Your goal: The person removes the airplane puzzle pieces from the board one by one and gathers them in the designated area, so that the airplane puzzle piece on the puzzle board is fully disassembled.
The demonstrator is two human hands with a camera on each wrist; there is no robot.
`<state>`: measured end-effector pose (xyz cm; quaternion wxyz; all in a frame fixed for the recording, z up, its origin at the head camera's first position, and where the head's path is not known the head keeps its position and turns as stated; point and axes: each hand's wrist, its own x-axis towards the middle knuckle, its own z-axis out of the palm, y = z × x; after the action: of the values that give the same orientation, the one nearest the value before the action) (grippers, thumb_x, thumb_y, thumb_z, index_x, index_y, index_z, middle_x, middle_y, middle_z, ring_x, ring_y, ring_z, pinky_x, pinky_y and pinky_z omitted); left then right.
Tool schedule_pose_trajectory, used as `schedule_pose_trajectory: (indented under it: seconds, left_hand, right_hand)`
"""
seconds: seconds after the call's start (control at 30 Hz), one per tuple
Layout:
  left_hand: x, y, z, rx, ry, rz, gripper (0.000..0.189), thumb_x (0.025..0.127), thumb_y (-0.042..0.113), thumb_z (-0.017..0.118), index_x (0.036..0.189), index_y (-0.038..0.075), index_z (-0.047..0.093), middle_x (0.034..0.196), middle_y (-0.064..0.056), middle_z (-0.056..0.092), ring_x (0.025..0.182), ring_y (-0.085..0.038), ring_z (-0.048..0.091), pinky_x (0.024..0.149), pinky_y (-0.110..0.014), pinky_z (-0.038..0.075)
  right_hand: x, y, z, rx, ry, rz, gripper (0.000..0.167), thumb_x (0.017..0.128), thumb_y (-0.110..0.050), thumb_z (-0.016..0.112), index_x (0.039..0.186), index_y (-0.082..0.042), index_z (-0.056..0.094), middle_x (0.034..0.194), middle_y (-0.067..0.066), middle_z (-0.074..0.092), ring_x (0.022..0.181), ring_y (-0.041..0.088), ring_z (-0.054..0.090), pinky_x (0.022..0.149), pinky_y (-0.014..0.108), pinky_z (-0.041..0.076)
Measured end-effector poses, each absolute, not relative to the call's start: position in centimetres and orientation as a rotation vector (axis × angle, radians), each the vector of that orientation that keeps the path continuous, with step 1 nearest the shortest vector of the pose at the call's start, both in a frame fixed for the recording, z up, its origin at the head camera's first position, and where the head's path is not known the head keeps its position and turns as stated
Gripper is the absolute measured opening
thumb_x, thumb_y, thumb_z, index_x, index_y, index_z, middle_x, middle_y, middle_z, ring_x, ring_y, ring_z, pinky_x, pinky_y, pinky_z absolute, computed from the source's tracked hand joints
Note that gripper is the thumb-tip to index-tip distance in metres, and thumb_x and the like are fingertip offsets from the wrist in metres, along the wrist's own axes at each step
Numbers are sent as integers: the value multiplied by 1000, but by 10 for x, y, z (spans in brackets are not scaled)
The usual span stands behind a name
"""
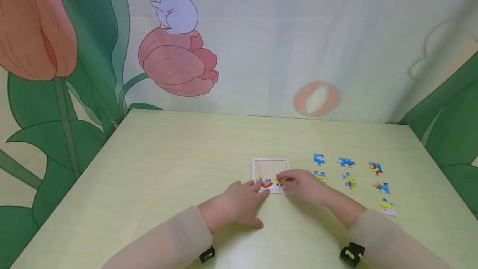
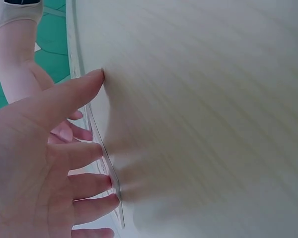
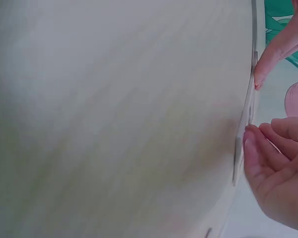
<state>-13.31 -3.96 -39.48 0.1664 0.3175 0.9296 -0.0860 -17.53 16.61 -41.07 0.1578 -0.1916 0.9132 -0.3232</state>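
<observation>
A square wooden puzzle frame [image 1: 270, 159] lies on the table with a row of picture pieces [image 1: 266, 184] along its near side. My left hand [image 1: 239, 203] has its fingers spread and loosely straight, their tips on the frame's near left part and the thumb on the table. In the left wrist view, the fingers of the left hand [image 2: 44, 173] reach across the frame edge. At the frame's lower right corner, my right hand [image 1: 304, 184] pinches a yellow-marked puzzle piece [image 1: 276, 180] between thumb and fingers; the fingertips partly cover it. The right hand [image 3: 278, 168] has curled fingers in the right wrist view.
Several loose puzzle pieces lie right of the frame, among them a blue piece [image 1: 319, 159], a red and blue piece [image 1: 375, 167] and a yellow and white piece [image 1: 388, 206]. A printed curtain [image 1: 254, 53] hangs behind the pale table [image 1: 179, 148].
</observation>
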Motion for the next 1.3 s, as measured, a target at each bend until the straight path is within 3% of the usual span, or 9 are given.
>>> schedule_pose_trajectory:
  seconds: [0.33, 0.87, 1.3]
  left_hand:
    - [-132, -40, -393, 908, 2645, -243, 84, 78, 65, 58, 146, 24, 32, 151, -5, 26, 135, -22, 30, 104, -47, 30]
    - [-131, -47, -396, 912, 2611, -186, 100, 71, 75, 56, 150, 24, 22, 155, -5, 14, 139, -24, 20, 105, -50, 26]
    - [-131, -46, -401, 905, 2626, -213, 101, 69, 77, 55, 150, 26, 22, 155, -4, 14, 139, -23, 19, 105, -48, 28]
  right_hand:
    - [-193, 157, -419, -346, 2535, -1080, 18, 90, -5, 58, 105, -8, 69, 97, 1, 64, 91, 17, 57, 83, 34, 49]
    - [-193, 160, -418, -343, 2540, -1118, 14, 88, -6, 62, 100, -9, 71, 95, 0, 66, 85, 16, 56, 78, 32, 49]
    - [-189, 181, -417, -333, 2525, -1142, 16, 89, -11, 63, 102, -8, 70, 100, 3, 67, 90, 17, 57, 81, 34, 48]
